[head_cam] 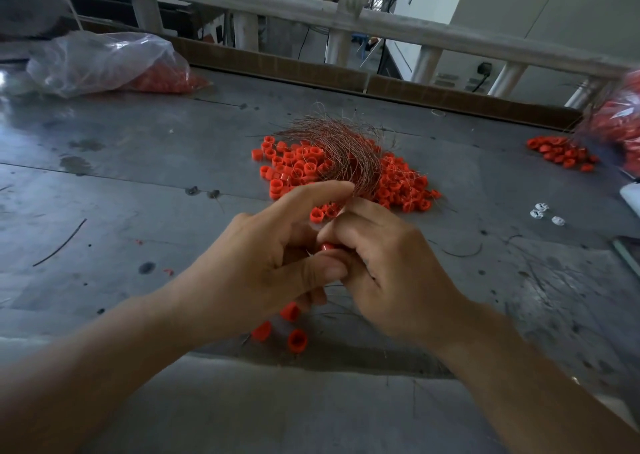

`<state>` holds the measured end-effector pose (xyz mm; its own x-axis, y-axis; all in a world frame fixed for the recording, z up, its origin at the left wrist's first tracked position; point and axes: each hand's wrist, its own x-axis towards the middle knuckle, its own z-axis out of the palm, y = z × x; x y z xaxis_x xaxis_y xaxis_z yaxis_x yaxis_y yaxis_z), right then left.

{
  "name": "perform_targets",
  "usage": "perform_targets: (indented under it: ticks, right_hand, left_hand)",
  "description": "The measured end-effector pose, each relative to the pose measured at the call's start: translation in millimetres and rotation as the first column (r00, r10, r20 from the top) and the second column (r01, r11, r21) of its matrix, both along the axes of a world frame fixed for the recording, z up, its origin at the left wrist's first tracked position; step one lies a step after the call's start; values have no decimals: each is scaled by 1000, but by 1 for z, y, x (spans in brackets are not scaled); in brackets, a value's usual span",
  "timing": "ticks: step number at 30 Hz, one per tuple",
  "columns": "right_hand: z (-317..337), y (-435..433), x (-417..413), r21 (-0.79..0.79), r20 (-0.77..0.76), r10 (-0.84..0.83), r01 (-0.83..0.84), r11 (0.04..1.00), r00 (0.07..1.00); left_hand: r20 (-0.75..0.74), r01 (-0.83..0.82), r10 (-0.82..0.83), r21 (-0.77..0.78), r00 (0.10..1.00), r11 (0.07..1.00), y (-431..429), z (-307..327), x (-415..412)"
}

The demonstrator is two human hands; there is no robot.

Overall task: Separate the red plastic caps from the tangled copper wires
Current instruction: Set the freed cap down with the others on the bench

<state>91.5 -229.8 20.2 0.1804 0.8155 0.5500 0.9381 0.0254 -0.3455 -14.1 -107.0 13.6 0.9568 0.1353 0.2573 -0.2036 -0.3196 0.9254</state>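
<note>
Nearest, three loose red plastic caps (pixel 290 329) lie on the grey metal table (pixel 104 193) under the hands. The left hand (pixel 263 263) and right hand (pixel 388 266) together pinch one small red cap (pixel 325 246), seemingly working it free. Beyond, the curved bundle of thin copper wires (pixel 343 152) rests on the main heap of red caps (pixel 301 169); next the wire must slide out.

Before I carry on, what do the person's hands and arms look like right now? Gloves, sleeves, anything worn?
Both are bare: no gloves on the left hand or right hand, no rings or watch visible, and no sleeves on either forearm as far as the frame shows.
</note>
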Motion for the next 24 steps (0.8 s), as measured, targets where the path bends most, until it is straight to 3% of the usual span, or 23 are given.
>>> perform_targets:
  ticks: [9, 11, 14, 17, 21, 24]
  right_hand:
    - [6, -2, 3, 4, -107, 61, -60, 998, 992]
    - [7, -2, 3, -15, -189, 43, -47, 999, 981]
    - [10, -4, 6, -54, -412, 55, -85, 995, 910]
    - [13, -7, 11, -48, -411, 68, -96, 994, 909]
    - [19, -14, 21, -157, -353, -34, -24, 987, 935]
    - [21, -18, 27, -302, -329, -87, -18, 953, 940]
  left_hand:
    - [-18, -30, 26, -265, 1000, 964, 1, 7, 1]
    - [-34, -79, 72, -305, 997, 949, 5, 10, 3]
    - [6, -16, 21, -445, 1000, 895, 12, 14, 2]
    - [27, -7, 23, -485, 999, 874, 19, 16, 2]
    - [-28, -97, 94, -409, 995, 907, 28, 16, 1]
    - [-121, -176, 161, -125, 979, 976, 34, 12, 1]
